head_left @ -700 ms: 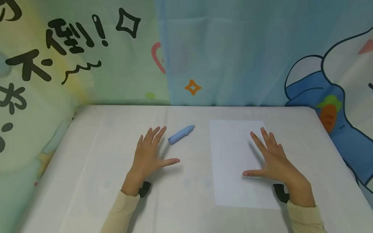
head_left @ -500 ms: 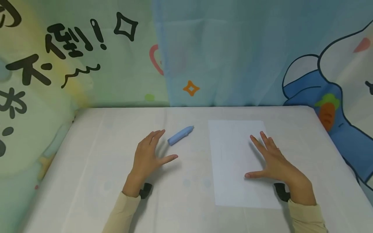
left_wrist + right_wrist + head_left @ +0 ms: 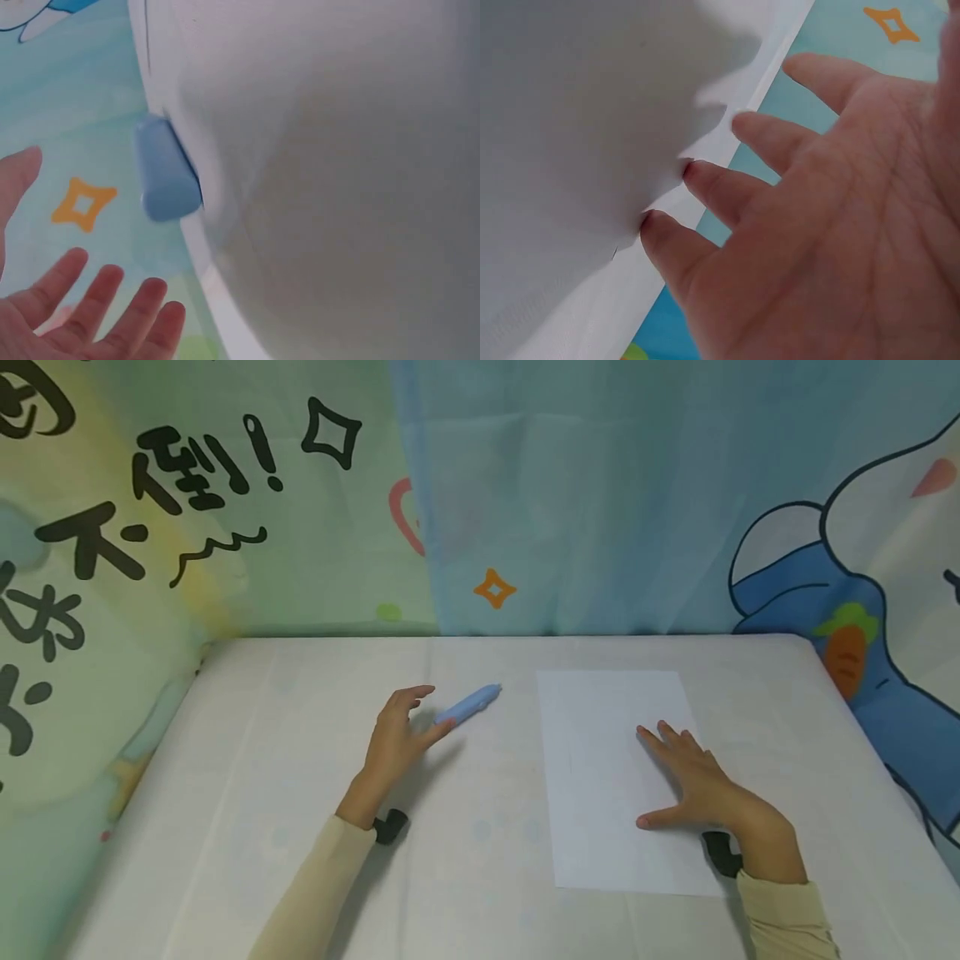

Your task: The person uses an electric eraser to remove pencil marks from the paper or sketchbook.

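A thick light-blue pen-shaped object (image 3: 474, 702) with a narrow tip lies slantwise on the white table, left of a white paper sheet (image 3: 592, 777). My left hand (image 3: 393, 743) reaches in beside its blunt near end, thumb and fingers spread apart. In the head view the thumb overlaps that end. The left wrist view shows the blunt end of the blue object (image 3: 169, 176) with a gap between it and the fingers (image 3: 139, 311). On the right, my right hand (image 3: 701, 789) is spread over the paper's right side. Its fingertips (image 3: 654, 225) are at or just above the surface.
A white cloth covers the table (image 3: 300, 877). Behind it hangs a printed curtain (image 3: 600, 510) with writing and a cartoon figure. Each wrist carries a small black device, such as the left one (image 3: 391, 827).
The left hand has moved forward and right toward the blue object, its fingers bending more. The right hand has lowered a little toward the paper, its fingers drawing slightly back.
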Demonstrator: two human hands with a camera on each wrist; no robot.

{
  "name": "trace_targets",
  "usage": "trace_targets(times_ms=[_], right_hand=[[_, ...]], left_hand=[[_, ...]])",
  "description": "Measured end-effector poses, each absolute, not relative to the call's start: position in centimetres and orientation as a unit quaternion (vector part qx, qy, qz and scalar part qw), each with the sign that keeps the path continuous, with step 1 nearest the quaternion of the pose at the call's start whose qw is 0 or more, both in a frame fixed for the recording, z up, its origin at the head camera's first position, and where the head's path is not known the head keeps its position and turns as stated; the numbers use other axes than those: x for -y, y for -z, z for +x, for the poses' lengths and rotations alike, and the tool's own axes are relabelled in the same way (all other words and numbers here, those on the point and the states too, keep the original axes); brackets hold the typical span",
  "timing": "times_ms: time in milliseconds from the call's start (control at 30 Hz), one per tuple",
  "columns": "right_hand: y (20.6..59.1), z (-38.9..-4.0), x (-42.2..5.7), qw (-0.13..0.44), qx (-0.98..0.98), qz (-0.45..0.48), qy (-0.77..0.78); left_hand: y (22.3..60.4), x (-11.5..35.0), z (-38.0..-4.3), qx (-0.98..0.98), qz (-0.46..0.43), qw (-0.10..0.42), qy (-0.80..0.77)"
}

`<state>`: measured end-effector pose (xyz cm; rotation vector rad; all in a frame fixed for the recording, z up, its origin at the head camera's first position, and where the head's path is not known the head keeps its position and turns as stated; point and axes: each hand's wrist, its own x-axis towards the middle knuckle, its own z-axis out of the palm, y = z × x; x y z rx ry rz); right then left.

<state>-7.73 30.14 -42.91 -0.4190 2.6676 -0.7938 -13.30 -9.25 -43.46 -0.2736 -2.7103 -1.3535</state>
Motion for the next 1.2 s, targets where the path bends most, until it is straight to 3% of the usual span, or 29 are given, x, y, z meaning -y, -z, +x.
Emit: trace_targets(times_ms=[233,367,767,1200], right_hand=[[43.1,-7.7,-30.1,0.175,-0.932,-0.138,0.286],[43.4,-7.5,-30.0,0.179,-0.930,-0.133,0.293],[43.2,-7.6,-29.9,0.168,-0.940,-0.137,0.262],[43.3,-7.6,-30.7,0.166,-0.934,-0.140,0.284]], left_hand=[[43.8,7.3,-15.3,0.899,-0.076,-0.033,0.429],[44.3,6.5,-16.0,0.924,-0.081,-0.054,0.369],[44.0,4.9,-17.4,0.968,-0.060,-0.055,0.238],[44.3,5.0,-17.5,0.961,-0.072,-0.006,0.267]])
